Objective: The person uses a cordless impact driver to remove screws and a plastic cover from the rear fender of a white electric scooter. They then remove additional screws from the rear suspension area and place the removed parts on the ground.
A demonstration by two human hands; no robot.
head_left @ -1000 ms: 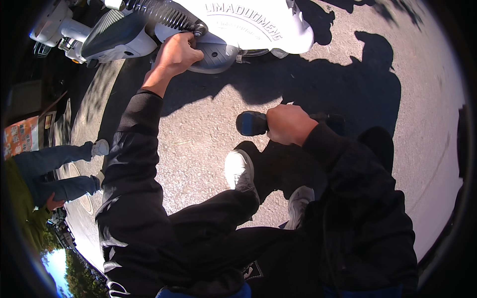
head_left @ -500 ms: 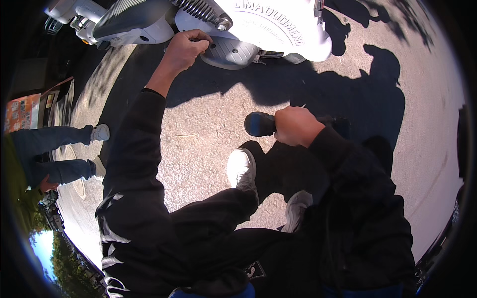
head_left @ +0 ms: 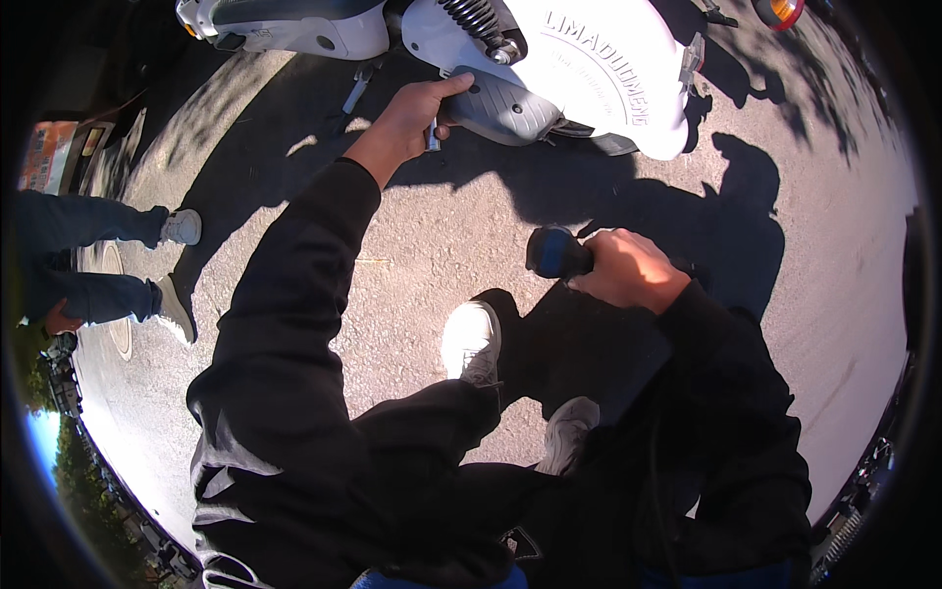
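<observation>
Head view; the left hand [head_left: 412, 120] is at the near end of a ribbed grey cover [head_left: 503, 110], low on a white two-wheeler [head_left: 579, 74]; its thumb lies over the cover's end, and its other fingers are curled round a small metal cylinder [head_left: 432, 135], of which only part shows; the full shape of that piece cannot be told.

The right hand [head_left: 628, 267] is wrapped round the grip of a black power tool [head_left: 561, 252] with a blue patch; the tool is over sunlit and shaded ground, well apart from the cover; finger position on any trigger is hidden.

State of work: the cover sits against the white body, below a black coil spring [head_left: 469, 18]; two dark round spots show on its face; whether they are bolts or bare holes is too small to tell, so fastening cannot be judged done or undone; no contact between tool and cover at this moment, hence no driving or loosening under way, in my judgement; the metal cylinder is in the hand, apparently not seated in anything.

Surroundings: another person's jeans [head_left: 98, 296] and shoes [head_left: 175, 309] at far left, apart from the work.
</observation>
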